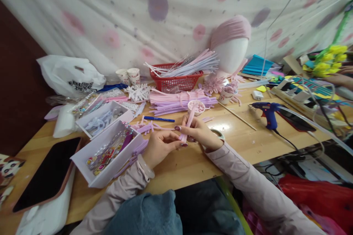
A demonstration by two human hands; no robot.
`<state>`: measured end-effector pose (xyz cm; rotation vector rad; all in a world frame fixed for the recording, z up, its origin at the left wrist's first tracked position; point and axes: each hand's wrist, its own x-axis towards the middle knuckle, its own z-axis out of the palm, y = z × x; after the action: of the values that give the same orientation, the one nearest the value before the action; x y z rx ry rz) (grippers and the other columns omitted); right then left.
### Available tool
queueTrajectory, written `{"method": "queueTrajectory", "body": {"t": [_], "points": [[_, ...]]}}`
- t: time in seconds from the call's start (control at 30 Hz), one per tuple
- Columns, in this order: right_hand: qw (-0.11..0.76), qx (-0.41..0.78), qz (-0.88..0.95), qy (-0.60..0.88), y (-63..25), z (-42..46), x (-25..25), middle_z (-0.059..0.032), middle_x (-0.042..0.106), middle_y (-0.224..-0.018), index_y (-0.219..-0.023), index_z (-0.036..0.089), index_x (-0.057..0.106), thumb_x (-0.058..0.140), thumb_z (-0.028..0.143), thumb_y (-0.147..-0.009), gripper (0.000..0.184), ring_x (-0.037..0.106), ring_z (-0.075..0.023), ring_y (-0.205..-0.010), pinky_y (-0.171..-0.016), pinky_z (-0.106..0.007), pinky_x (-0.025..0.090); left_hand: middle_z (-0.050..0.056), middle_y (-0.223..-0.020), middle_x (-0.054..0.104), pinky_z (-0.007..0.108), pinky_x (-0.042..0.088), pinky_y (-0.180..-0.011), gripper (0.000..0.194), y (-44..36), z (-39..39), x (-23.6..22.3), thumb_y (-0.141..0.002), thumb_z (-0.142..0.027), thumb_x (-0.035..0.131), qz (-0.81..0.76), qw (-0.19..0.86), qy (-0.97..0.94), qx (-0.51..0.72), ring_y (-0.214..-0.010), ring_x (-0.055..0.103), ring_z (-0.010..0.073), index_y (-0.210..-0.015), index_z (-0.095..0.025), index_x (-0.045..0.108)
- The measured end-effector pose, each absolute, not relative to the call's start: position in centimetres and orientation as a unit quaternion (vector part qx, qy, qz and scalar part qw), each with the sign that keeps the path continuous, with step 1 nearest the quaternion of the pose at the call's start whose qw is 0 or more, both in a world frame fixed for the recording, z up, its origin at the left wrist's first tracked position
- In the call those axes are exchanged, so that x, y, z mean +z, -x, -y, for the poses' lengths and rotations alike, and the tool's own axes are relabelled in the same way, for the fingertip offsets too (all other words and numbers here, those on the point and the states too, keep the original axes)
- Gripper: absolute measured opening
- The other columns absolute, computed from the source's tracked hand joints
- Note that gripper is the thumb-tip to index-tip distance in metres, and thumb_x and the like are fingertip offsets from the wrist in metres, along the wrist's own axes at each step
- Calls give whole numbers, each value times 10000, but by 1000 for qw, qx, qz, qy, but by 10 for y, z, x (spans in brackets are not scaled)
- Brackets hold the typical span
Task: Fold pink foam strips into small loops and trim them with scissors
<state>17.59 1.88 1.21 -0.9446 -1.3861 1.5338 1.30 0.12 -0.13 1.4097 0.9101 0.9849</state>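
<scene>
While both hands meet above the near part of a wooden surface (171, 169), a slim pale pink strip (191, 117) stands between them, held clear of the wood. From the left, a large dark-screened phone (49, 172) lies near the edge, then a white open box (110, 170) of beads and charms, close beside the left forearm. Next comes the left hand (161, 147), its grip pressed nearly shut, thumb and fingertips pinching the strip's lower end just to their right. The strip's long axis rises from there, tilting away from the wearer and slightly rightward, its upper end in front of a paper cup (203, 111) of small pink pieces; whether they touch is unclear. From the right side, the right hand (202, 132) closes around the strip's lower half, thumb on the near side, fingers curled and partly hidden. Neither hand is nearer, as both touch it. Farther right lie a thin wooden stick (237, 116) and, beyond it, a blue glue gun (268, 112) with its nozzle pointing left
</scene>
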Motion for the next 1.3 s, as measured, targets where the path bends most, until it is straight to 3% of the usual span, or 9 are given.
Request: {"method": "queueTrajectory", "body": {"t": [0.5,0.9,1.13,1.3], "points": [[411,618,552,380,-174,-17,11,82,494,-438,-666,172,409,727,342,-669,361,366,-25,-314,-300,-121,238,17,-696,708,222,512,-616,78,-11,-2,-7,-653,-217,716,-394,442,-693,412,-627,641,137,-689,-155,686],[379,612,593,362,-177,-18,7,76,502,-446,-680,177,393,675,373,-723,345,383,-32,-302,-283,-132,239,43,-668,714,229,474,-577,110,-11,-2,-4,-641,-240,724,-386,532,-664,358,-605,628,150,-681,-138,721],[365,642,577,349,-175,-16,9,79,498,-417,-655,173,399,693,349,-703,346,370,-27,-290,-273,-124,229,53,-609,702,232,442,-528,151,-12,-2,-5,-590,-272,764,-393,533,-665,345,-551,600,148,-631,-133,726],[374,638,577,348,-174,-16,9,74,504,-415,-648,172,397,691,349,-712,349,373,-26,-291,-277,-119,236,42,-623,716,228,470,-538,87,-12,-3,-5,-630,-241,731,-385,548,-654,351,-567,633,153,-653,-156,735]]}}
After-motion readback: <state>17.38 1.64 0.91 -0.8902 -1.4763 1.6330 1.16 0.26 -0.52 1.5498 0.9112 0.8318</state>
